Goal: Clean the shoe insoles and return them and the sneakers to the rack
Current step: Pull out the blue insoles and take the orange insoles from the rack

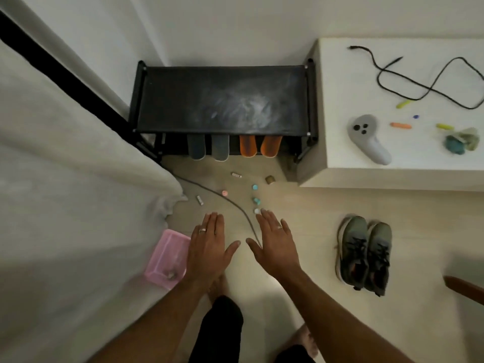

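Here the person's left hand and right hand are both held out flat over the floor, fingers straight, palms down, holding nothing. Four insoles poke out from under the black rack: two grey insoles on the left and two orange insoles beside them, their rounded ends hanging toward the floor. The pair of grey-green sneakers stands side by side on the floor, well apart from the rack and to the right of the hands. The insoles look thin, light and bendy, so a pinch at the exposed rounded end should draw each one out, though they may flop. The sneakers appear soft-topped with firmer soles; taking them by the heel collars, fingers inside, would likely lift both together.
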